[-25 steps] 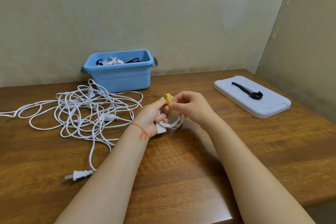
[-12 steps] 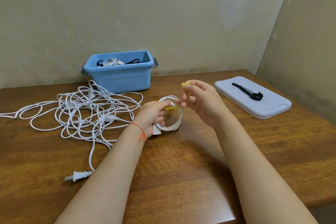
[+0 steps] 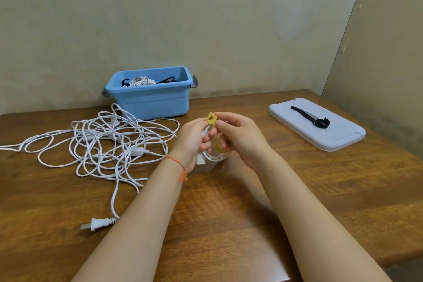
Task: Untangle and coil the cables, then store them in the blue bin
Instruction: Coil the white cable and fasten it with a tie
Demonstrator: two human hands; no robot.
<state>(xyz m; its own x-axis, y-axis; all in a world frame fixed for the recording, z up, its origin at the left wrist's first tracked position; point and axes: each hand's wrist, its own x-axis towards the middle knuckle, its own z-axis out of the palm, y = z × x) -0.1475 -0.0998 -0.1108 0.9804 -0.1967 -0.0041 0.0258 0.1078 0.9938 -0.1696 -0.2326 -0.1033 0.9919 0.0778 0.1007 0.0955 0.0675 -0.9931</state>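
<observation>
My left hand [image 3: 194, 142] grips a small coil of white cable [image 3: 214, 155] above the middle of the table. My right hand [image 3: 238, 135] pinches a yellow strap [image 3: 211, 119] whose slotted end sticks up over the coil; the strap's other end shows below between my hands. A large tangle of white cable [image 3: 109, 142] lies on the table to the left, its plug [image 3: 97, 224] near the front. The blue bin [image 3: 151, 96] stands at the back by the wall and holds coiled white and black cables.
A pale lid [image 3: 341, 137] lies on the table at the right with a black strap [image 3: 313, 118] on it. The wall runs behind the bin and another wall closes the right side. The table's front edge is close to my forearms.
My right hand brought the yellow strap's end back from the right onto the coil's top, and both hands closed together. The coil is now mostly hidden by my fingers.
</observation>
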